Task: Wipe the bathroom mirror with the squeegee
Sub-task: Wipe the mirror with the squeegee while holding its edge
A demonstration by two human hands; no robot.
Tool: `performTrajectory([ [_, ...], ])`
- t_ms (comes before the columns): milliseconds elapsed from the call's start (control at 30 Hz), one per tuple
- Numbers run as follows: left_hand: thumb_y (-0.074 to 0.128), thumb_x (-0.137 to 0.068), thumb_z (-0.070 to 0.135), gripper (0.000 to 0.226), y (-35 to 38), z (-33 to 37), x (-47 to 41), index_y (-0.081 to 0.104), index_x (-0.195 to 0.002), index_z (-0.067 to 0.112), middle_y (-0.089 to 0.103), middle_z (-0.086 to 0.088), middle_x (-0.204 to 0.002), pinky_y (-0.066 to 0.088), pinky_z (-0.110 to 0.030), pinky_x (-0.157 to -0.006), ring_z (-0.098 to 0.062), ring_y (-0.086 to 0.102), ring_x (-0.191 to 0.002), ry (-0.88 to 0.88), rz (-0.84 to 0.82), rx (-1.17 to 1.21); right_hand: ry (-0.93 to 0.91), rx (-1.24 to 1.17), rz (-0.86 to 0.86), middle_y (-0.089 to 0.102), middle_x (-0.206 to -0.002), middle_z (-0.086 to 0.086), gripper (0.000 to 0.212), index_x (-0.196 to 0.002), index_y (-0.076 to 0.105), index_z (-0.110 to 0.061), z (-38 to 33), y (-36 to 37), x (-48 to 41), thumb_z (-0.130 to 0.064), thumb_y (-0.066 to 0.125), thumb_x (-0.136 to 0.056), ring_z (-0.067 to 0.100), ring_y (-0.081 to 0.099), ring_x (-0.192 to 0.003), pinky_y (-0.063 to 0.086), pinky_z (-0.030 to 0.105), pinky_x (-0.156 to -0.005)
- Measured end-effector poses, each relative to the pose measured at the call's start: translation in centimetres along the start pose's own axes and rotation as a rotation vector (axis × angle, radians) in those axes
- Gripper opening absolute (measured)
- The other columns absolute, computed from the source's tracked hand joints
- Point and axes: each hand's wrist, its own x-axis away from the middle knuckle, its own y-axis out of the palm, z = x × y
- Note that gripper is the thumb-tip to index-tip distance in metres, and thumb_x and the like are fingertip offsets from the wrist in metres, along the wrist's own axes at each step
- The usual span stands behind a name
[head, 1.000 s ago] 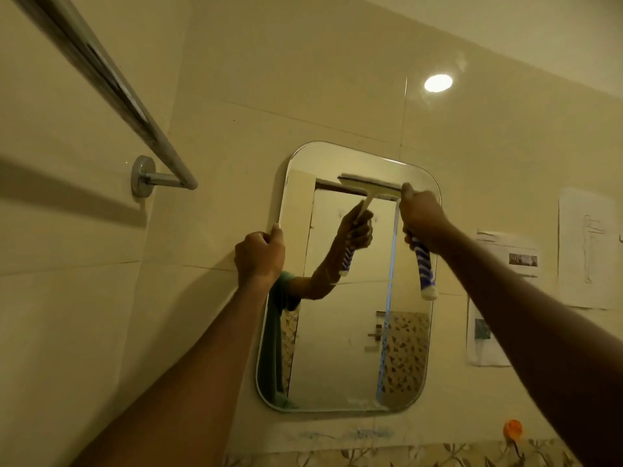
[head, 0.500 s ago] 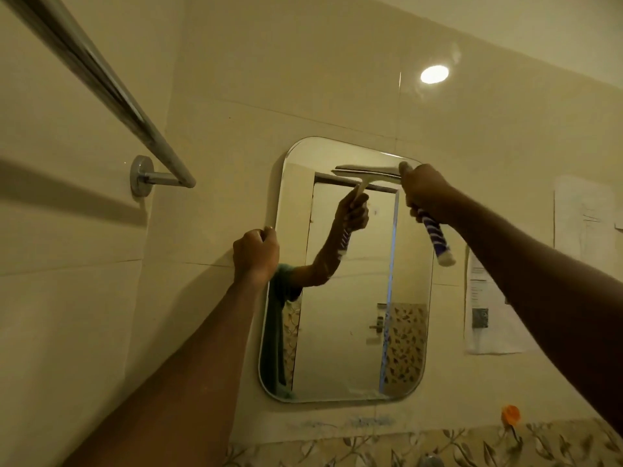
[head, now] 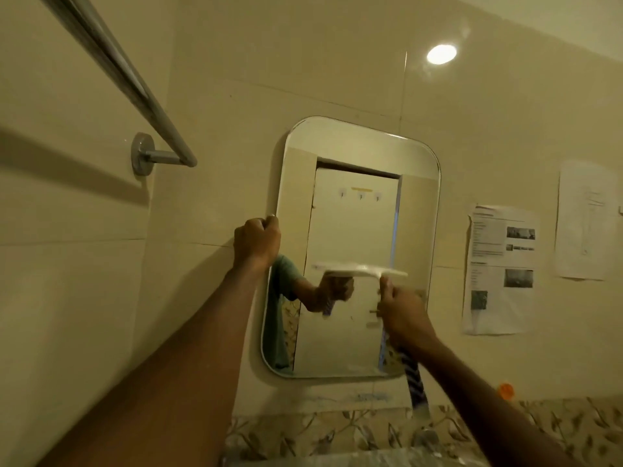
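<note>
A rounded rectangular mirror (head: 354, 217) hangs on the beige tiled wall. My right hand (head: 404, 318) grips the squeegee (head: 367, 272) by its blue-and-white striped handle, which sticks out below my wrist. The white blade lies level against the glass, a little below the mirror's middle. My left hand (head: 258, 242) is closed on the mirror's left edge about halfway up. Both arms reach upward; the glass reflects the squeegee hand and a green sleeve.
A chrome towel rail (head: 128, 82) juts out from the wall at upper left. Printed paper sheets (head: 499, 267) are stuck to the wall right of the mirror. An orange object (head: 506, 389) sits above a leaf-patterned tile border (head: 337, 429) below the mirror.
My right hand has drawn the squeegee straight down from the mirror's top edge to just below its middle. My left hand has stayed on the left edge.
</note>
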Motion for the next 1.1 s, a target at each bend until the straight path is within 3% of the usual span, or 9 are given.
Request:
performTrajectory([
  [233,0.038,-0.101,0.032,0.04,0.5,-1.7,0.9,0.055,-0.073,0.008,0.048,0.0,-0.062,0.028,-0.021,-0.048,-0.007,0.045,-0.057,0.05,-0.001,-0.036,-0.05,-0.153,0.136,0.049,-0.059,0.003,0.049,-0.073,0.05,-0.011,-5.8,-4.3,-8.2,-0.039,0.026,-0.104,0.013,0.046,-0.045,0.042,0.026,-0.043],
  [400,0.038,-0.1,0.034,0.045,1.0,-2.5,0.8,0.054,-0.069,0.007,0.049,-0.002,-0.06,0.028,-0.023,-0.048,-0.011,0.045,-0.055,0.044,0.005,-0.002,-0.004,-0.089,0.097,0.052,-0.056,0.007,0.062,-0.069,0.057,-0.004,0.4,1.5,-1.4,-0.04,0.021,-0.104,0.012,0.048,-0.043,0.034,0.017,-0.037],
  [533,0.037,-0.1,0.032,0.042,0.9,-2.9,1.2,0.055,-0.072,0.007,0.049,-0.001,-0.062,0.028,-0.023,-0.048,-0.01,0.045,-0.056,0.074,0.014,-0.047,0.087,-0.069,0.017,0.053,-0.057,0.014,0.067,-0.068,0.06,0.001,5.9,5.9,4.8,-0.044,0.023,-0.102,0.025,0.048,-0.048,0.034,0.03,-0.048],
  [633,0.037,-0.099,0.031,0.038,1.1,-4.0,2.0,0.058,-0.078,0.007,0.052,-0.004,-0.068,0.031,-0.025,-0.052,-0.016,0.049,-0.064,0.095,0.008,-0.097,0.11,-0.109,0.012,0.048,-0.055,0.01,0.066,-0.066,0.058,0.001,6.0,5.3,5.2,-0.044,0.027,-0.102,0.021,0.044,-0.046,0.035,0.031,-0.047],
  [733,0.038,-0.099,0.031,0.038,1.4,-5.2,2.6,0.059,-0.08,0.007,0.056,-0.008,-0.074,0.033,-0.025,-0.055,-0.019,0.052,-0.069,0.113,0.025,-0.107,-0.022,-0.154,0.111,0.041,-0.051,0.004,0.058,-0.058,0.049,-0.011,2.5,2.4,1.5,-0.039,0.026,-0.104,0.014,0.036,-0.041,0.033,0.022,-0.04],
  [867,0.037,-0.1,0.031,0.038,1.4,-5.4,2.7,0.054,-0.074,0.01,0.051,-0.002,-0.066,0.028,-0.022,-0.051,-0.015,0.048,-0.064,0.109,0.025,-0.086,-0.087,-0.143,0.161,0.043,-0.053,0.003,0.055,-0.067,0.05,-0.008,-0.4,0.3,-2.6,-0.038,0.024,-0.105,0.011,0.039,-0.038,0.026,0.009,-0.027],
  [933,0.037,-0.1,0.031,0.037,1.4,-5.4,2.7,0.054,-0.074,0.011,0.053,-0.004,-0.07,0.031,-0.025,-0.057,-0.016,0.049,-0.068,0.12,0.034,-0.092,-0.063,-0.123,0.121,0.043,-0.053,0.004,0.056,-0.067,0.05,-0.007,0.9,1.5,-1.5,-0.038,0.023,-0.105,0.013,0.039,-0.041,0.028,0.012,-0.03],
  [1000,0.038,-0.099,0.031,0.036,1.4,-5.5,2.7,0.055,-0.074,0.012,0.057,-0.008,-0.075,0.033,-0.027,-0.063,-0.019,0.051,-0.072,0.13,0.044,-0.095,-0.036,-0.103,0.092,0.044,-0.053,0.006,0.061,-0.063,0.051,-0.005,3.6,4.1,1.1,-0.042,0.022,-0.104,0.016,0.04,-0.044,0.032,0.023,-0.04],
  [1100,0.038,-0.1,0.03,0.036,1.5,-5.6,3.0,0.054,-0.073,0.011,0.055,-0.007,-0.075,0.03,-0.025,-0.062,-0.017,0.05,-0.071,0.132,0.056,-0.089,0.033,-0.05,0.063,0.047,-0.051,0.006,0.063,-0.058,0.049,-0.008,7.1,7.4,5.6,-0.045,0.022,-0.102,0.019,0.044,-0.046,0.03,0.029,-0.048],
])
